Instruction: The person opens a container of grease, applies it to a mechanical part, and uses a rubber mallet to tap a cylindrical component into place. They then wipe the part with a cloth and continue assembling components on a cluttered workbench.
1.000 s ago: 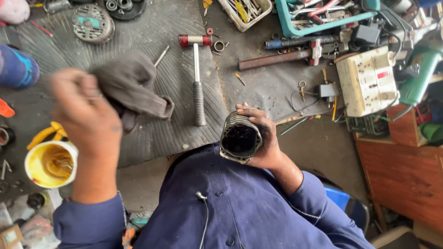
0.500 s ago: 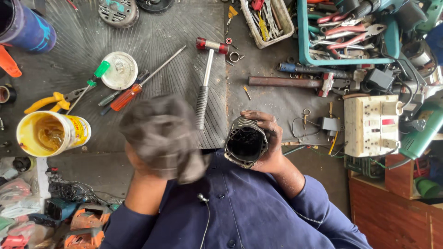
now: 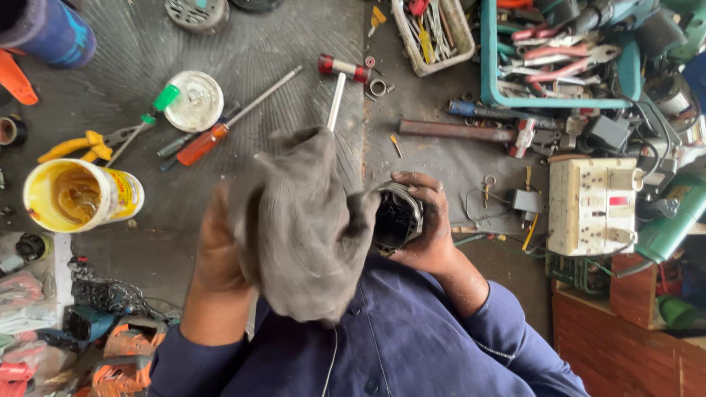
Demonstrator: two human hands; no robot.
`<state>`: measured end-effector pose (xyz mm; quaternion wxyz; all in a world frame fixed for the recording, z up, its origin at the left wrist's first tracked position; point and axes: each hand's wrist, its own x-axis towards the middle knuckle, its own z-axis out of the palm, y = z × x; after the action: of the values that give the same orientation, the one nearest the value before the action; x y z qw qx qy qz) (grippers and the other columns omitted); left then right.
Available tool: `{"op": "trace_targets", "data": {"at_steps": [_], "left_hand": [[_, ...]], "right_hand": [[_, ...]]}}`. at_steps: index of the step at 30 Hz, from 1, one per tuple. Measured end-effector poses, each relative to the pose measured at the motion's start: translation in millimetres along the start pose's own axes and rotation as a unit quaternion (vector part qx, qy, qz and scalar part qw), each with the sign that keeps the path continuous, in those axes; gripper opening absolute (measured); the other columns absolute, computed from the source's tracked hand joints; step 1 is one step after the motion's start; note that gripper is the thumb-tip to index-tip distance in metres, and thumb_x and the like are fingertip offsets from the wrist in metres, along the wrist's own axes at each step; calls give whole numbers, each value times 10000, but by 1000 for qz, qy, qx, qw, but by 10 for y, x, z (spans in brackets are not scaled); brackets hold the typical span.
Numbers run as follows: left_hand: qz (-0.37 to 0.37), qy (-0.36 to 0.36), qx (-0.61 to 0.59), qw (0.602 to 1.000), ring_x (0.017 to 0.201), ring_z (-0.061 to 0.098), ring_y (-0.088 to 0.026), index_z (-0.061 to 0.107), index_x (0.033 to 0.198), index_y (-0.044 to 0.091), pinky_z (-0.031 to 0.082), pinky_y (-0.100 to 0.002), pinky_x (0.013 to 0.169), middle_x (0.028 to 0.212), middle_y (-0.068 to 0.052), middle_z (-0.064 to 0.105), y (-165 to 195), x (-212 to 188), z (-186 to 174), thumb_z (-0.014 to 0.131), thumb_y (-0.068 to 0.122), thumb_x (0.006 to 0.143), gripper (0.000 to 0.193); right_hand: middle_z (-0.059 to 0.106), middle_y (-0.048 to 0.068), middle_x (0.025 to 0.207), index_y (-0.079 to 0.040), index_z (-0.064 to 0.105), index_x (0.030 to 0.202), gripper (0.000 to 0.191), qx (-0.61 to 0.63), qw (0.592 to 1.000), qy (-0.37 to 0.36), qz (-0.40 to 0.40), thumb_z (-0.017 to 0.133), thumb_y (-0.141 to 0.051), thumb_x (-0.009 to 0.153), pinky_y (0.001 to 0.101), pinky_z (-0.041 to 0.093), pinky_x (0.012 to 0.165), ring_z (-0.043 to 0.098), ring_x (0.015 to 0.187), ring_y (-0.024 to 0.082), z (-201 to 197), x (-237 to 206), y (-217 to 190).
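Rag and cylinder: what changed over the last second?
The left hand carried the grey rag from out over the mat in toward the body, up against the metal cylinder. The right hand kept its grip on the cylinder throughout. The hammer stayed on the mat.

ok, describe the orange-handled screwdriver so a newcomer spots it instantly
Start at the open yellow tub at the bench's left. Go right past the round white lid. The screwdriver lies diagonally beside it: translucent orange handle, long bare shaft, unlike the green-handled one nearby.
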<state>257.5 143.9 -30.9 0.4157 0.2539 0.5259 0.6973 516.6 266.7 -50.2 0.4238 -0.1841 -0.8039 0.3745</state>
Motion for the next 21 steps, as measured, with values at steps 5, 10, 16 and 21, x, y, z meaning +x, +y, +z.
{"op": "trace_targets", "data": {"at_steps": [5, 10, 16, 21], "left_hand": [[256, -48, 118, 958, 1052, 694, -106, 646, 1043, 127, 573, -343, 1007, 1113, -39, 706, -28, -66, 352, 846, 310, 952, 287], [236, -306, 258, 885, 1284, 647, -189, 709, 1203, 115, 332, -503, 1208, 1258, -31, 697, 310, -36, 522, 720, 328, 886, 382], [397, -485, 537, 564, 1219, 626, -225, 717, 1145, 68, 50, -566, 1214, 1224, -93, 701, 601, 19, 535, 717, 530, 660, 670], [345, -537, 646, 420, 1059, 687, -206, 754, 1045, 69, -19, -608, 1258, 997, -26, 736, 535, 45, 765, 687, 551, 843, 526]], "right_hand": [[482, 210, 1428, -68, 396, 1415, 930, 30, 998, -32, 43, 967, -198, 692, 469, 534, 1108, 551, 1355, 356, -53, -53, -20], [553, 213, 1374, -41, 486, 1401, 875, 14, 994, -98, 51, 910, -361, 705, 452, 527, 1089, 611, 1287, 353, -261, 146, -83], [657, 175, 1231, -45, 615, 1322, 902, -57, 957, -284, -18, 914, -406, 551, 471, 522, 987, 651, 1144, 378, -580, 636, -305], [676, 148, 1175, -70, 658, 1280, 905, -131, 908, -395, -53, 937, -342, 463, 492, 506, 933, 640, 1051, 383, -540, 918, -396]]}}
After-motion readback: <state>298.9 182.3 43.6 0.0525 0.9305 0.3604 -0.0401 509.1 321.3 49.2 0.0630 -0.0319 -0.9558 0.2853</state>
